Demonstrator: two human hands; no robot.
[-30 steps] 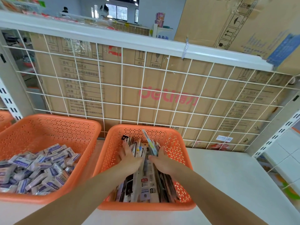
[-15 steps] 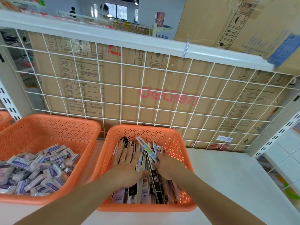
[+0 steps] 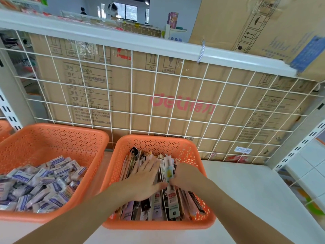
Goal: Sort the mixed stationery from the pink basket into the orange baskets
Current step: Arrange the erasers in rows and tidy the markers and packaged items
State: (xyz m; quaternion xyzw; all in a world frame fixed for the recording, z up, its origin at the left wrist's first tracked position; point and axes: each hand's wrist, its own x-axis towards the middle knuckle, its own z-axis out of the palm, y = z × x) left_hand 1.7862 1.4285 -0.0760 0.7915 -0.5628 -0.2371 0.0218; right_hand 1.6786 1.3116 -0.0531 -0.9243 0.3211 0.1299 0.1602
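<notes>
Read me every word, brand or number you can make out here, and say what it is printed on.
"deli", red logo with Chinese characters beside it: cardboard box behind the wire grid.
"0.5mm": printed table on that box's left.
"2.5kg": same table, lower.
Rest of that table, white sticker: too small.
Small packets in the left orange basket, long packets in the right orange basket: too blurred.

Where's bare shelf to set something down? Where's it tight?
Free: the white shelf right of the right orange basket, up to the wire grid. Narrow strip between the baskets. Crowded: right basket, packed full, left hand and right hand inside; left orange basket heaped with small packs.
</notes>
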